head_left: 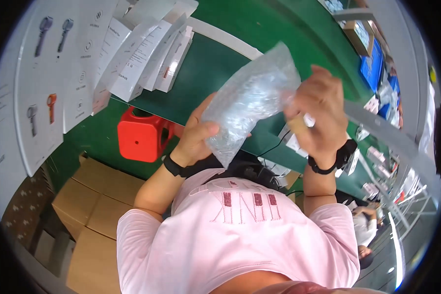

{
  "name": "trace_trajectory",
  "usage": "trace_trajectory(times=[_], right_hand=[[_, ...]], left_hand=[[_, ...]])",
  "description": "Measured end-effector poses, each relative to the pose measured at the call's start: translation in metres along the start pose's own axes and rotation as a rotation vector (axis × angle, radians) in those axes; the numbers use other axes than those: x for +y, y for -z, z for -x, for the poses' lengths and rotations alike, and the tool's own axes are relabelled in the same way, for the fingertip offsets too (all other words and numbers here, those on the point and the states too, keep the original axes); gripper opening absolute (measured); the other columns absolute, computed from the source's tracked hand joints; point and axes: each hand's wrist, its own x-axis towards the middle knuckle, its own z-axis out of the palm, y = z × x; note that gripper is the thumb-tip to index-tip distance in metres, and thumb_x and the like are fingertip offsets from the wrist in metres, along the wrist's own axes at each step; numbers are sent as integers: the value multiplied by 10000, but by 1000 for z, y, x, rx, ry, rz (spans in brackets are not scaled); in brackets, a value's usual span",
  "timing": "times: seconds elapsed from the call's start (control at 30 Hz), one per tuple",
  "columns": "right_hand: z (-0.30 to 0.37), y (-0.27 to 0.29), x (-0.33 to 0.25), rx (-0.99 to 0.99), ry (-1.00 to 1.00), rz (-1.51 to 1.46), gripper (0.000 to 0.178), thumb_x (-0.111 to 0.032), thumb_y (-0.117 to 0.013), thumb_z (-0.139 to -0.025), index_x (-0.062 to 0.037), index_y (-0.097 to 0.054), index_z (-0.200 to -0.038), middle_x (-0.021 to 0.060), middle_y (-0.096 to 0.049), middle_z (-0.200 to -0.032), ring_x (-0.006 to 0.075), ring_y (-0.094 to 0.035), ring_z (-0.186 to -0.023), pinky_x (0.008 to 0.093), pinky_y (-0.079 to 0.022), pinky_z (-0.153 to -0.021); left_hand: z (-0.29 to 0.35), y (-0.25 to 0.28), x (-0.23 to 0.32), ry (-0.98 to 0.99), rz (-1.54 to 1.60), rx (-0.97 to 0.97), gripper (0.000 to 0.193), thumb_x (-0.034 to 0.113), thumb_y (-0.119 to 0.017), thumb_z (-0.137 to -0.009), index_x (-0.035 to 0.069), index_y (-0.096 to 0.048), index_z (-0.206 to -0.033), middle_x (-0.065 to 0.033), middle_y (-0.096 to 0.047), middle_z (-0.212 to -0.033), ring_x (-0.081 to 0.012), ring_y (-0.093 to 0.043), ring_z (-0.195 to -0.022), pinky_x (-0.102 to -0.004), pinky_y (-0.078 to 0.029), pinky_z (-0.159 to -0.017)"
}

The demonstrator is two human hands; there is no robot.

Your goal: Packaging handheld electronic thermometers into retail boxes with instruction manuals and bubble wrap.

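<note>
My left hand [197, 134] grips a clear, crinkled plastic bag [245, 100], its thumb on the near side and the other fingers behind. The bag is held tilted above the green table [206, 61], and glare hides whatever may be inside. Against the bag's right side is my right hand [321, 112], smeared by motion, with curled fingers. Whether those fingers pinch the plastic cannot be made out. A yellowish wrap [298, 125] and a small white spot show on its digits. Dark bands circle both wrists.
White printed boxes [147, 63] line the table's left side, beside a tall stack of larger printed boxes [49, 83]. Below stand a red stool [138, 137] and brown cartons [100, 206]. A grey metal frame [387, 132] crosses the right. Another person [365, 228] is at lower right.
</note>
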Motion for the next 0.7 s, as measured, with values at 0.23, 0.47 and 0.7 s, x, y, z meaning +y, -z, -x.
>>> trace_trajectory(times=[0.23,0.47,0.7], right_hand=[[7,2,-76,155,-110,192,403,-46,-724,-605,-90,-746,-1004,43,-560,-824,244,-545,-804,489,-484,-889],[53,4,-83,641,-270,419,353,-88,-650,-837,-42,-652,-1187,100,-557,-977,249,-522,-880,433,-480,-869],[134,-17,-102,854,-645,-1512,1327,-562,-852,-607,-83,-44,-1544,255,-443,-1384,417,-476,-1256,511,-371,-1089]], left_hand=[[18,-31,2,277,146,-77,792,311,-691,-797,24,-326,-1438,-189,-490,-1351,-339,-537,-1208,-561,-492,-963],[20,-40,11,419,-135,-110,807,334,-715,-773,-13,-359,-1409,-211,-532,-1297,-339,-580,-1148,-550,-516,-927],[28,-31,-43,1092,254,-145,671,364,-562,-863,-6,-399,-1399,-236,-525,-1316,-384,-575,-1137,-602,-486,-912]])
